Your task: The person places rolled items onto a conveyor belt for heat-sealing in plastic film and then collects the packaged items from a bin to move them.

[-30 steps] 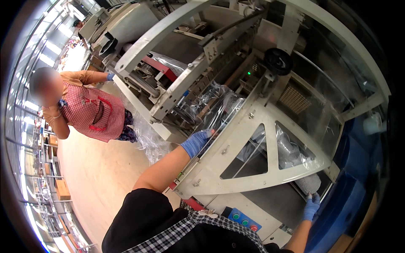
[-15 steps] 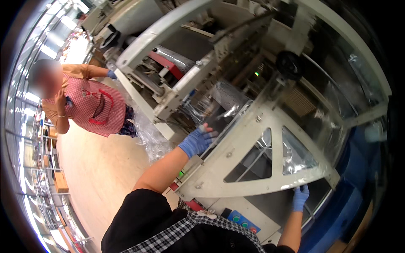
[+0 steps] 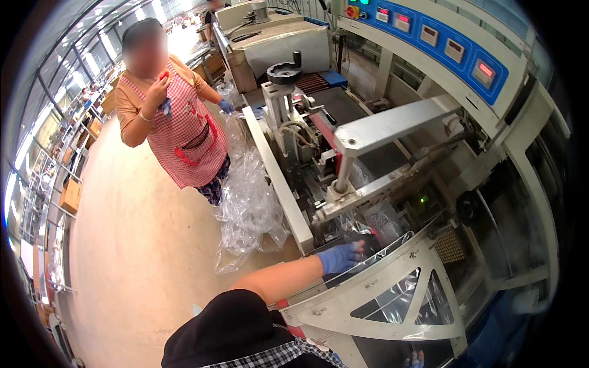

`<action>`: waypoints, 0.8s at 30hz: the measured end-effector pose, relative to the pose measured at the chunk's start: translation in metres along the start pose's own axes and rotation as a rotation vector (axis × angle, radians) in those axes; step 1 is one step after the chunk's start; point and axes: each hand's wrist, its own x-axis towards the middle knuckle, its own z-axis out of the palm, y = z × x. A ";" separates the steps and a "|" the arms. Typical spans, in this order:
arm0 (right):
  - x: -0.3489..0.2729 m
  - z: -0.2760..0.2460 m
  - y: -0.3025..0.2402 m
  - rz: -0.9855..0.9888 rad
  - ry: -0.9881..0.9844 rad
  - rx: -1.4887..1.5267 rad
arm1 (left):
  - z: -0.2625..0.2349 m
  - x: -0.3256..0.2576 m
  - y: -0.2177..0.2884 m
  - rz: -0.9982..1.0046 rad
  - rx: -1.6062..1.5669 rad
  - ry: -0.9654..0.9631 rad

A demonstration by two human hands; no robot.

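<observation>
Factory floor, packaging machine (image 3: 392, 184) on the right — left hand (image 3: 338, 257), blue-gloved, grip pinching clear film (image 3: 374, 227) at the near forming frame (image 3: 392, 300). Keep film flat, fingers off rollers. Right hand (image 3: 416, 359) barely visible — grip: cannot tell.
</observation>
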 end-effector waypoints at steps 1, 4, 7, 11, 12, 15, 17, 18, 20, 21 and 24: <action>-0.009 -0.003 -0.012 -0.019 0.036 0.001 | 0.020 0.016 -0.008 0.010 0.051 -0.030; 0.003 0.013 -0.037 0.358 -0.091 0.831 | 0.002 0.019 -0.017 0.211 0.283 0.019; 0.024 0.070 -0.046 0.245 0.080 0.577 | -0.058 0.013 -0.011 0.239 0.064 -0.052; 0.037 0.019 0.022 0.222 -0.138 0.354 | 0.012 -0.005 -0.008 -0.095 -0.030 -0.002; 0.032 0.024 0.027 0.233 -0.252 0.291 | 0.017 -0.002 -0.008 -0.123 0.004 -0.015; -0.031 0.077 0.026 0.236 -0.105 0.172 | 0.014 0.009 -0.013 0.010 0.134 -0.071; -0.059 0.057 0.034 0.256 -0.105 0.164 | 0.011 0.003 -0.013 0.008 0.306 -0.145; -0.066 0.071 0.033 0.253 -0.130 0.148 | -0.040 0.011 -0.006 0.099 0.174 -0.089; -0.101 0.040 0.055 0.264 0.015 0.153 | -0.016 -0.006 -0.014 -0.010 0.101 0.072; -0.113 0.034 0.066 0.275 0.055 0.148 | 0.003 -0.015 -0.013 0.016 0.133 0.115; -0.146 0.034 0.081 0.345 0.167 0.166 | 0.018 -0.003 -0.002 -0.078 0.133 0.012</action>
